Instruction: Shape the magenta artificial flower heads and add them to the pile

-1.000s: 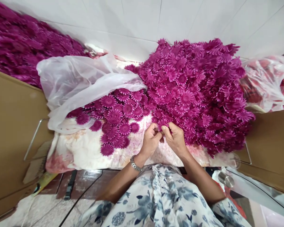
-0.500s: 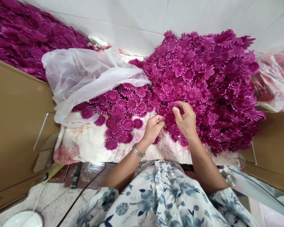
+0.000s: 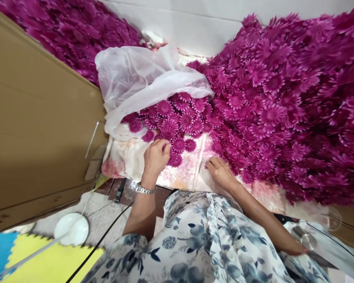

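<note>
left hand [image 3: 157, 155] at left edge of small flower cluster [image 3: 178, 144]; right hand [image 3: 220, 169] low by cloth [image 3: 184, 177], big flower heap [image 3: 271, 114] just beyond, rightward. blooms round, no long axis. both grips curled, contents hidden; cannot tell if holding.

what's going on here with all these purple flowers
A person in a patterned top has both hands near purple flowers heaped on a cloth. The left hand is at the smaller cluster, partly under a plastic bag; the right hand is beside the big pile. Whether either holds a flower isn't clear.
</note>
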A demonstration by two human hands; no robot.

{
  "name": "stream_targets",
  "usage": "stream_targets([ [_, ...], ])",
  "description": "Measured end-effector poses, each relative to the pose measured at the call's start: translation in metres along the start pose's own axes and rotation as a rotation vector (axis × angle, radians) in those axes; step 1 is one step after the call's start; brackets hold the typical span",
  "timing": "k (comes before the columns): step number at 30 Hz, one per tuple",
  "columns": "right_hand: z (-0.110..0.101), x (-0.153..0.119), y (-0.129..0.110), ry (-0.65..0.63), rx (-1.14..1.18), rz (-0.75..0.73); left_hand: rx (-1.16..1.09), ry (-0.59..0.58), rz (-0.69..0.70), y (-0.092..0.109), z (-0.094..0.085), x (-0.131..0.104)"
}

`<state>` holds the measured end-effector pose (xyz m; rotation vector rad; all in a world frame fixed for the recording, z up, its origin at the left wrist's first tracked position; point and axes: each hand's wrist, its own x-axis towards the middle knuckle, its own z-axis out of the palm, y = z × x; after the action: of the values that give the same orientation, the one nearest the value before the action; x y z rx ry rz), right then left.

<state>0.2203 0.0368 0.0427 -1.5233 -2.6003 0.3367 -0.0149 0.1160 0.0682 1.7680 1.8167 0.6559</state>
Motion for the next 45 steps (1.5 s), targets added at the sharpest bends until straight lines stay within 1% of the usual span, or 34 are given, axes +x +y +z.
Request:
stream_targets([
  [2,-0.001,0.002,0.006,0.021,-0.003,0.008,0.173,0.0,0.073,-0.01,-0.005,-0.008],
  [4,-0.01,0.005,0.018,0.061,-0.012,0.04,0.263,0.0,0.106,-0.012,-0.004,-0.015],
  [6,-0.024,0.01,0.032,0.177,-0.047,0.15,0.335,0.02,0.116,-0.008,0.001,-0.02],
  [8,-0.038,0.014,0.045,0.334,-0.108,0.297,0.384,0.018,0.148,0.001,0.009,-0.021],
  [10,-0.047,0.016,0.052,0.443,-0.167,0.378,0.409,-0.047,0.203,0.012,0.018,-0.017],
  [12,-0.05,0.016,0.053,0.47,-0.196,0.362,0.466,-0.104,0.209,0.021,0.027,-0.011],
  [14,-0.049,0.012,0.05,0.472,-0.199,0.333,0.517,-0.133,0.189,0.024,0.033,-0.005],
  [17,-0.046,0.003,0.046,0.48,-0.162,0.345,0.52,-0.136,0.19,0.02,0.037,-0.001],
  [19,-0.046,-0.003,0.046,0.492,-0.136,0.359,0.478,-0.106,0.203,0.017,0.037,-0.001],
  [21,-0.048,-0.008,0.046,0.506,-0.115,0.36,0.396,-0.042,0.201,0.017,0.035,-0.003],
  [23,-0.05,-0.01,0.044,0.529,-0.078,0.354,0.222,0.04,0.175,0.022,0.032,-0.004],
  [24,-0.051,-0.01,0.042,0.541,-0.046,0.344,0.074,0.075,0.149,0.026,0.03,-0.005],
  [26,-0.055,-0.007,0.035,0.562,0.056,0.311,-0.354,0.088,0.048,0.037,0.029,-0.004],
  [28,-0.06,0.0,0.027,0.562,0.209,0.275,-0.87,0.013,-0.138,0.048,0.031,-0.002],
  [30,-0.065,0.011,0.019,0.547,0.37,0.256,-1.31,-0.128,-0.357,0.058,0.035,0.0],
  [31,-0.066,0.017,0.017,0.535,0.432,0.248,-1.467,-0.202,-0.452,0.063,0.037,0.0],
  [33,-0.065,0.028,0.013,0.512,0.472,0.228,-1.656,-0.328,-0.581,0.071,0.04,0.0],
  [36,-0.051,0.04,0.011,0.494,0.35,0.182,-1.732,-0.478,-0.669,0.081,0.045,-0.003],
  [37,-0.044,0.041,0.01,0.492,0.296,0.173,-1.733,-0.507,-0.688,0.084,0.048,-0.004],
  [38,-0.038,0.042,0.009,0.488,0.252,0.169,-1.729,-0.512,-0.703,0.087,0.051,-0.004],
  [39,-0.033,0.042,0.007,0.478,0.224,0.167,-1.721,-0.485,-0.715,0.089,0.054,-0.004],
  [41,-0.028,0.038,0.003,0.459,0.229,0.153,-1.663,-0.348,-0.726,0.092,0.061,-0.004],
  [43,-0.031,0.034,0.001,0.468,0.299,0.121,-1.552,-0.199,-0.71,0.094,0.069,-0.002],
  [44,-0.035,0.032,0.001,0.489,0.341,0.114,-1.5,-0.158,-0.694,0.094,0.071,-0.001],
  [45,-0.04,0.03,0.001,0.517,0.381,0.121,-1.457,-0.144,-0.677,0.095,0.073,-0.001],
])
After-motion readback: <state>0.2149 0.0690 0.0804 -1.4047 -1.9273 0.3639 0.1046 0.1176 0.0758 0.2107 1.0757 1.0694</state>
